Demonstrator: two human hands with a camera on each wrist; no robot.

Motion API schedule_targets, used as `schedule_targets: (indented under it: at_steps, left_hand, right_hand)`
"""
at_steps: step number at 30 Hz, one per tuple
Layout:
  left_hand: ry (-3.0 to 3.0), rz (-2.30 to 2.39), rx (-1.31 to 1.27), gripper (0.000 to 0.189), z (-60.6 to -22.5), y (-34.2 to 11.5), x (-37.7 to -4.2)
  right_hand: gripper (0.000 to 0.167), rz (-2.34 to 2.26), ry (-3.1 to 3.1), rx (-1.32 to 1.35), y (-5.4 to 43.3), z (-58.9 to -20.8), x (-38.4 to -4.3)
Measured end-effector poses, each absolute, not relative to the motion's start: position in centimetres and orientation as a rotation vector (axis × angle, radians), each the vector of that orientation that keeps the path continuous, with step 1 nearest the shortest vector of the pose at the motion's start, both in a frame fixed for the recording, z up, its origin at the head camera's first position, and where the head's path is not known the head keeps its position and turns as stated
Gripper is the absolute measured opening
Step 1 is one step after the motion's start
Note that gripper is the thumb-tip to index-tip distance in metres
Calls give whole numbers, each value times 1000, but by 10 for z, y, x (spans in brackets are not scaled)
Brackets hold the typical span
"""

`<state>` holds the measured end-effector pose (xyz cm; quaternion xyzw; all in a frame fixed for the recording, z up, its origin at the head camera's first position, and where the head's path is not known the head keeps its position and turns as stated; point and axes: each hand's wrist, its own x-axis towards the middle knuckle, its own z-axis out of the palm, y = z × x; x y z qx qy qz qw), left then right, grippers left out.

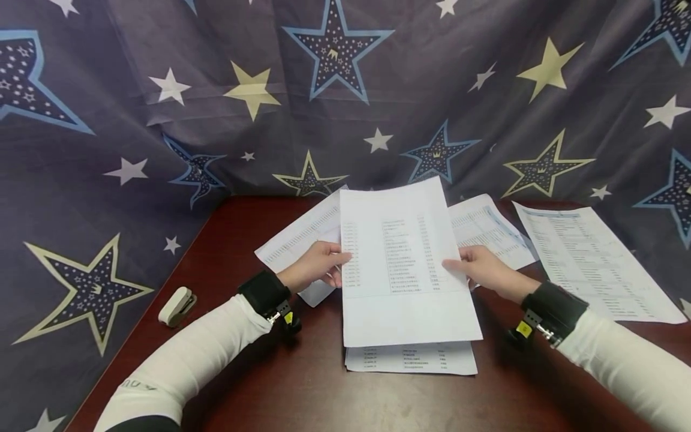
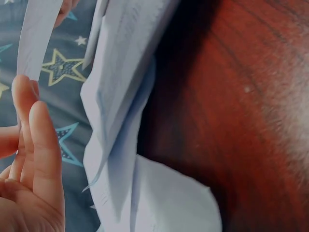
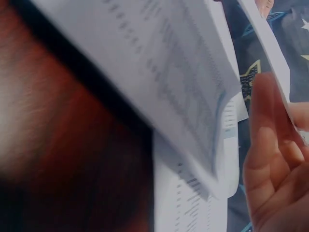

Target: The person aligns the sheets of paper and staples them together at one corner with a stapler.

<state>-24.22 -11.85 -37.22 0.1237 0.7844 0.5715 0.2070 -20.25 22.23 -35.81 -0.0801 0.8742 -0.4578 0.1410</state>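
A printed white sheet is held up over the dark red table, tilted toward me. My left hand pinches its left edge, thumb on top. My right hand pinches its right edge the same way. Under the held sheet lies a small stack of printed pages, its lower edge showing. In the left wrist view my fingers sit beside the thin sheet edge, with other pages below. The right wrist view shows my fingers against the sheet edge above more printed pages.
More printed sheets lie on the table: one behind at the left, one at centre right, one far right. A white stapler sits near the left table edge. Star-patterned cloth hangs behind and at both sides.
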Motion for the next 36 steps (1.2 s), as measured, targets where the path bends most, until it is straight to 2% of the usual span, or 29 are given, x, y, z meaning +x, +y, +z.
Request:
schedule_targets:
  at_steps: [7, 18, 36]
  left_hand:
    - [2109, 1533, 329, 21, -379, -114, -237]
    - [2143, 1347, 351, 24, -392, -113, -236]
    - [2252, 1155, 409, 26, -404, -112, -238]
  right_hand:
    - [34, -1235, 2505, -239, 228, -370, -192]
    - [20, -1103, 2552, -300, 227, -389, -184]
    - [17, -898, 2590, -307, 224, -395, -185]
